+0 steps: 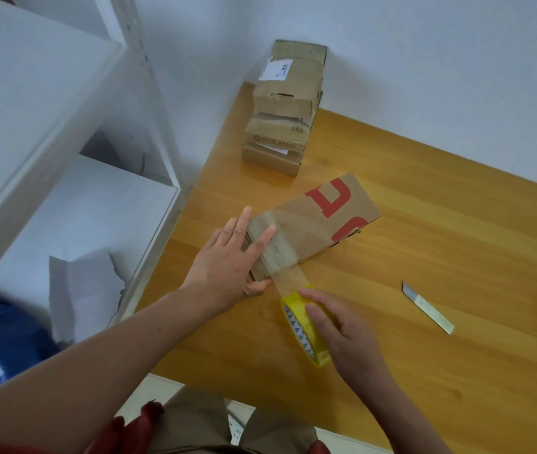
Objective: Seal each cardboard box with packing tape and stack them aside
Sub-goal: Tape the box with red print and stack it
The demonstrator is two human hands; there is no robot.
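Head view. The fingers of the left hand lie straight and spread, pressing flat on the taped near-left end of the brown cardboard box with red lettering; nothing is gripped. The fingers of the right hand curl over the rim of the yellow roll of clear packing tape and hold it on edge, just in front of that box end.

A clear tape strip runs taut from the box end to the roll and is not yet cut. The box lies on the orange wooden table, its long axis running diagonally from near-left to far-right, away from both hands.

The bare metal cutter blade lies flat on the table to the right, apart from the roll. The right hand is nearer to it, so cutting likely falls to that hand.

The stack of taped brown cardboard boxes stands at the far edge, against the wall.
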